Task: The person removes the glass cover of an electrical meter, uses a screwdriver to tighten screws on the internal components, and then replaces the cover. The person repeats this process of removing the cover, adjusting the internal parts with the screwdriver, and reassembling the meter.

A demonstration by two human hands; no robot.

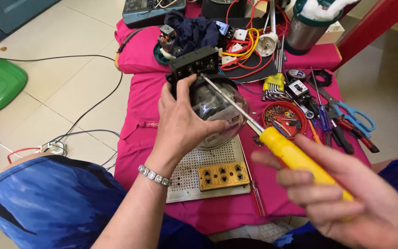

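My left hand (180, 122) grips a round electric meter (217, 108) with a clear glass dome and a black terminal block (193, 63) at its far end, tilted up off the pink cloth. My right hand (342, 193) holds a screwdriver with a yellow handle (295, 159); its long steel shaft (229, 99) runs up and left, and the tip rests at the terminal block. A bracelet of clear stones sits on my left wrist. Under the meter lies a perforated white board (194, 177) bearing a gold-coloured socket strip (223, 175).
A red dish of screws (284, 119), hex keys (275, 87), scissors with blue handles (355, 117), pliers and a small breaker lie right of the meter. Red and yellow wires, a dark cloth and a steel mug sit farther back. A green stool and cables are on the tiled floor, left.
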